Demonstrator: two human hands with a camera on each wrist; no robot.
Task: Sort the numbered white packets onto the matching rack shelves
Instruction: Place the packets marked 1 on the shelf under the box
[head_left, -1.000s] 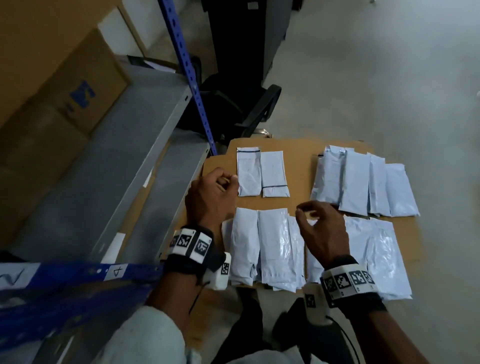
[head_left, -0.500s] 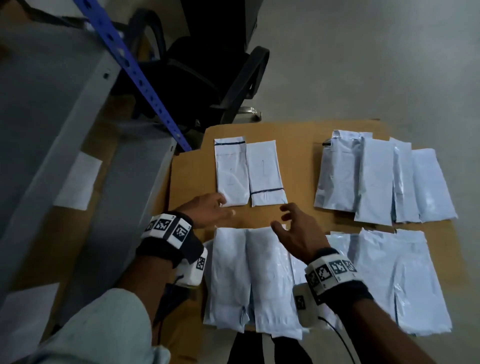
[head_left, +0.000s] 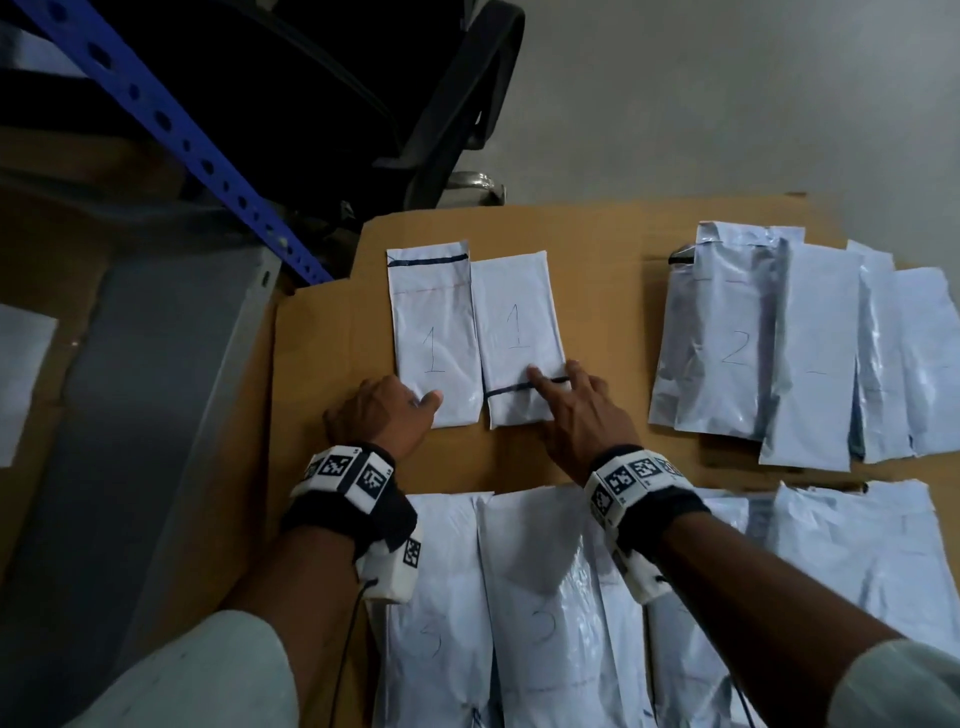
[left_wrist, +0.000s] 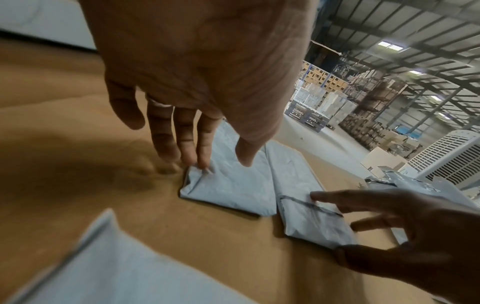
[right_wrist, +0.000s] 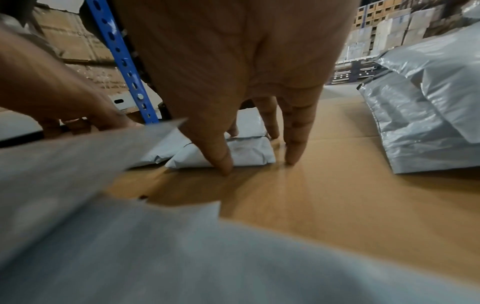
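Head view: two white packets marked 1 lie side by side on the cardboard sheet (head_left: 322, 395) — the left hand (head_left: 379, 415) touches the near left corner of the left packet (head_left: 434, 338) with straight fingers, the right hand (head_left: 582, 415) is spread over the near end of the right packet (head_left: 519, 332), index fingertip on its dark stripe. The blue rack post (head_left: 171, 130) stands to the left.

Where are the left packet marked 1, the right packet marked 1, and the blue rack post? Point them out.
left packet marked 1 (head_left: 434, 332), head view, middle of its face.
right packet marked 1 (head_left: 517, 312), head view, upper face.
blue rack post (head_left: 171, 124), head view, mid-length.
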